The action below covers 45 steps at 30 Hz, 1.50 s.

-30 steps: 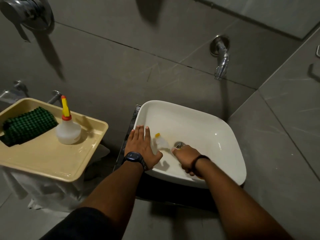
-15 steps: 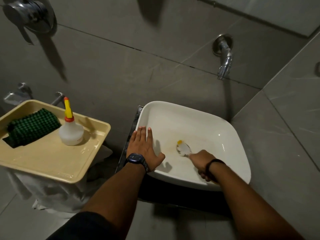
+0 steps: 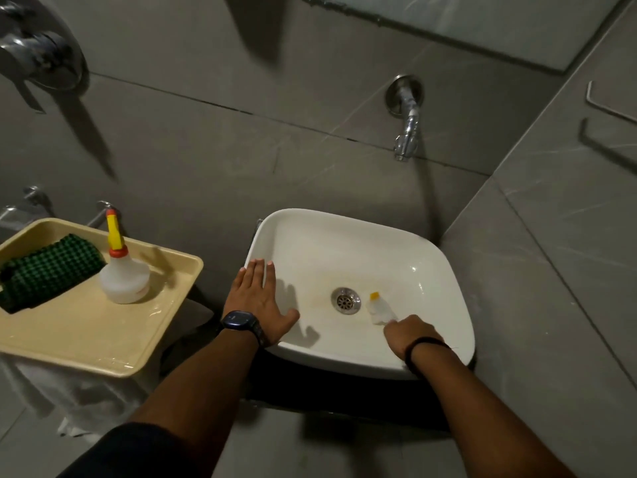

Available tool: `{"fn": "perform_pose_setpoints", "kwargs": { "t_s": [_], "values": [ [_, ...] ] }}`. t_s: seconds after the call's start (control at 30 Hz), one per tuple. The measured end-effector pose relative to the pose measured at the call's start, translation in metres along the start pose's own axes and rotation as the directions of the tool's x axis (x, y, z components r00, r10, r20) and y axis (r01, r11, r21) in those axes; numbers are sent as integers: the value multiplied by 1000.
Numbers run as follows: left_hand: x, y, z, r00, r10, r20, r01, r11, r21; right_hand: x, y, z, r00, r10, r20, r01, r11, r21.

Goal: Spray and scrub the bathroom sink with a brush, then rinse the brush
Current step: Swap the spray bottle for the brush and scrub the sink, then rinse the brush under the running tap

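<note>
A white rectangular sink (image 3: 444,270) sits against the grey tiled wall, with a metal drain (image 3: 345,300) in its stained basin. My right hand (image 3: 412,336) is shut on a small brush (image 3: 378,309) with white bristles and a yellow tip; the brush head rests on the basin floor just right of the drain. My left hand (image 3: 256,298), a dark watch on its wrist, lies flat with fingers spread on the sink's left rim. A white bottle with a yellow nozzle (image 3: 122,274) stands on a beige tray (image 3: 86,332) to the left.
A chrome tap (image 3: 406,132) projects from the wall above the sink's back right. A green chequered cloth (image 3: 48,270) lies on the tray's far left. Chrome wall fittings (image 3: 38,56) sit at upper left. A tiled side wall stands close on the right.
My right hand has swept the brush across the basin from left of the drain to right of it. The left hand has stayed on the rim.
</note>
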<state>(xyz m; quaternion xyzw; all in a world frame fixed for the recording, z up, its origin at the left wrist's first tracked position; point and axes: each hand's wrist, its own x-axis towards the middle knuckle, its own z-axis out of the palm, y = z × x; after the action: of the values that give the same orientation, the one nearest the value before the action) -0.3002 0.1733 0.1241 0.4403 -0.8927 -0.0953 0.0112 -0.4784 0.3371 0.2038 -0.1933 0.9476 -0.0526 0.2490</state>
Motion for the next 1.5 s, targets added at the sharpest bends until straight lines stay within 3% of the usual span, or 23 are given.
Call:
{"fn": "perform_pose_setpoints", "kwargs": {
  "t_s": [0.13, 0.23, 0.33, 0.4, 0.5, 0.6, 0.67, 0.8, 1.0, 1.13, 1.3, 1.33, 1.4, 1.5],
  "values": [
    [1, 2, -2, 1000, -26, 17, 25, 999, 42, -18, -4, -12, 962, -69, 264, 29, 988, 154],
    [0, 3, -5, 994, -59, 89, 51, 995, 91, -20, 1, -20, 938, -97, 332, -8, 954, 301],
    [10, 12, -23, 988, -103, 114, 110, 992, -56, -9, 6, -27, 974, -204, 101, 145, 896, 419],
    [30, 31, -50, 993, -114, 5, 111, 954, -278, -2, 5, -34, 963, -229, -143, 268, 868, 419],
    [79, 78, -101, 986, -107, -130, -4, 756, -654, 7, 3, -44, 917, -175, -359, 357, 763, 539],
    [123, 123, -151, 992, -23, -120, -98, 436, -895, 13, 0, -50, 936, -152, -318, 337, 646, 685],
    [144, 144, -177, 992, 55, -110, -122, 340, -933, 15, 0, -54, 965, -123, -231, 260, 550, 793],
    [171, 154, -190, 985, 172, -26, -68, 246, -967, 16, -1, -61, 982, -108, -154, 185, 414, 891],
    [186, 148, -175, 967, 249, 60, 28, 128, -991, 25, -2, -63, 992, -67, -111, 128, 354, 926],
    [186, 148, -177, 951, 303, 55, 21, 113, -993, 27, -11, -58, 994, -67, -84, 101, 317, 943],
    [190, 153, -175, 912, 393, 116, 150, -55, -987, 24, -18, -49, 991, -123, -46, 83, 318, 945],
    [192, 152, -175, 910, 397, 120, 152, -48, -987, 22, -16, -48, 990, -137, -34, 77, 319, 945],
    [192, 148, -181, 924, 369, 99, 83, 59, -995, 21, -12, -47, 987, -159, -21, 74, 333, 940],
    [187, 146, -195, 969, 245, -8, -57, 193, -980, 15, -8, -44, 986, -167, -21, 84, 379, 922]
  ]
}}
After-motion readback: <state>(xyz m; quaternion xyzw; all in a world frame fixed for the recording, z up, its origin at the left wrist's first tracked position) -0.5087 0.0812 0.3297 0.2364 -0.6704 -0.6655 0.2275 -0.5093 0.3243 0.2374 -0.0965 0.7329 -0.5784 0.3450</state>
